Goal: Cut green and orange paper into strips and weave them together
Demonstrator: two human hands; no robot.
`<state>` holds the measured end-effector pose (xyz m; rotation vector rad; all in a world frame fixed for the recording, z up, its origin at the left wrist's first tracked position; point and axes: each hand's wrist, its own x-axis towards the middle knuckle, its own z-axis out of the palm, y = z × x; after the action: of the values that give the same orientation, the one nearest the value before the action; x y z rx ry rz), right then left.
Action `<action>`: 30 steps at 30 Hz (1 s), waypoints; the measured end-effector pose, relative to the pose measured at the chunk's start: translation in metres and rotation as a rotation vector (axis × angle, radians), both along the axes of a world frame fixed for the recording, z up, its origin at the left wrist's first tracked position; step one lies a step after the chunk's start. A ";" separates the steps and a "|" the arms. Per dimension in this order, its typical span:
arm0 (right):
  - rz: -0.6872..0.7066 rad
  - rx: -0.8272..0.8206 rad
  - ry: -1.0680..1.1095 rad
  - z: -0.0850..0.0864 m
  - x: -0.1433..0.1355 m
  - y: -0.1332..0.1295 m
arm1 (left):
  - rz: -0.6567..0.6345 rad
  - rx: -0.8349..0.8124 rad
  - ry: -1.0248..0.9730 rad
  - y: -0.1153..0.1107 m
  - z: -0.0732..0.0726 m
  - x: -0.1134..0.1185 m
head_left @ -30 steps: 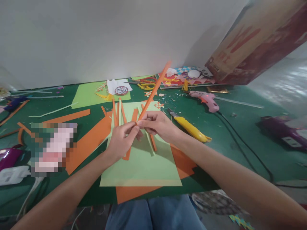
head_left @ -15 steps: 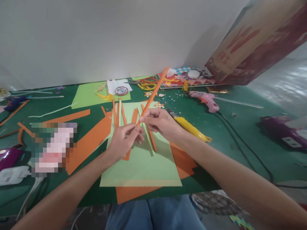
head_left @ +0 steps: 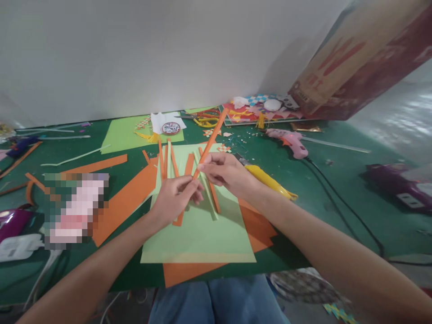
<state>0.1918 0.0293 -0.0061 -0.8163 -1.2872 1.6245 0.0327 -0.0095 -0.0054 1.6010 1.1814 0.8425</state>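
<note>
Between my two hands is an orange paper strip [head_left: 213, 136], slanting up and away to the right. My left hand [head_left: 175, 195] pinches its near end between thumb and finger. Just above, my right hand [head_left: 226, 173] pinches the same strip a little farther along. Both hands are over a pale green paper sheet [head_left: 199, 243]. Several other orange and pale green strips lie on that sheet, among them an orange strip [head_left: 215, 198] below my right hand. My fingers partly cover these strips.
A yellow-handled cutter [head_left: 270, 181] lies right of the sheet. Beyond it is a pink glue gun [head_left: 290, 140] with a black cord. Yellow scissors [head_left: 206, 121] rest at the back. Orange paper [head_left: 130, 198] and a blurred-out object [head_left: 77, 209] are on the left. A paper bag [head_left: 357, 58] stands back right.
The far end of the held orange strip has dipped lower and slightly left. Both hands keep their pinch in nearly the same place.
</note>
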 end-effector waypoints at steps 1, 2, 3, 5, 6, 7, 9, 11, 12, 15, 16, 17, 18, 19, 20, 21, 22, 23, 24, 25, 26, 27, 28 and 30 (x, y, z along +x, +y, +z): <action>0.024 0.000 -0.011 -0.001 -0.001 -0.001 | -0.002 -0.008 -0.015 0.001 -0.001 0.000; 0.050 0.001 -0.020 -0.002 -0.001 -0.001 | -0.005 -0.011 -0.033 0.001 -0.002 0.000; 0.076 0.000 -0.027 -0.002 -0.002 -0.002 | -0.010 -0.013 -0.051 0.001 -0.002 0.001; 0.103 -0.005 -0.030 -0.003 -0.003 -0.003 | -0.026 -0.023 -0.082 0.002 -0.002 0.001; 0.103 -0.007 -0.027 -0.003 -0.003 -0.003 | -0.034 -0.031 -0.092 0.002 -0.002 0.001; 0.099 -0.010 -0.023 -0.003 -0.003 -0.003 | -0.038 -0.041 -0.101 0.002 -0.001 0.001; 0.085 -0.018 -0.014 -0.003 -0.003 -0.003 | -0.043 -0.063 -0.111 0.002 0.001 0.002; 0.056 -0.020 0.002 -0.002 -0.003 -0.003 | -0.061 -0.082 -0.111 0.001 0.002 0.002; 0.039 -0.020 0.012 -0.001 -0.003 -0.003 | -0.071 -0.089 -0.106 0.001 0.003 0.002; 0.003 -0.026 0.045 0.000 -0.004 -0.003 | -0.078 -0.085 -0.090 0.001 0.003 0.001; 0.005 -0.032 0.050 0.000 -0.004 -0.003 | -0.073 -0.080 -0.089 0.001 0.003 0.001; 0.015 -0.039 0.051 0.000 -0.004 -0.003 | -0.065 -0.077 -0.090 0.001 0.002 0.001; 0.034 -0.044 0.049 0.000 -0.004 -0.003 | -0.056 -0.073 -0.093 0.001 0.002 0.001; 0.060 -0.046 0.044 -0.001 -0.004 -0.003 | -0.048 -0.071 -0.097 0.001 0.002 0.001; 0.088 -0.047 0.039 -0.001 -0.004 -0.004 | -0.043 -0.069 -0.101 0.001 0.002 0.001; 0.112 -0.048 0.033 -0.001 -0.004 -0.004 | -0.042 -0.068 -0.104 0.001 0.003 0.001; 0.125 -0.048 0.030 -0.001 -0.004 -0.004 | -0.046 -0.068 -0.106 0.001 0.003 0.001; 0.121 -0.048 0.033 0.000 -0.003 -0.004 | -0.054 -0.071 -0.107 0.001 0.003 0.001; 0.105 -0.046 0.037 0.000 -0.003 -0.004 | -0.061 -0.078 -0.109 0.001 0.004 0.001; 0.083 -0.043 0.044 0.000 -0.003 -0.004 | -0.067 -0.088 -0.110 0.001 0.004 0.001; 0.059 -0.040 0.049 0.001 -0.003 -0.003 | -0.072 -0.097 -0.110 0.001 0.004 0.001; 0.039 -0.037 0.054 0.001 -0.003 -0.003 | -0.075 -0.105 -0.109 0.001 0.004 0.001; 0.027 -0.037 0.058 0.002 -0.002 -0.003 | -0.076 -0.109 -0.106 0.001 0.004 0.001; 0.028 -0.044 0.059 0.002 -0.002 -0.002 | -0.074 -0.108 -0.095 0.001 0.004 0.001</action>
<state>0.1896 0.0268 -0.0045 -0.7748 -1.2305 1.6917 0.0339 -0.0084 -0.0014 1.4917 1.0764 0.7851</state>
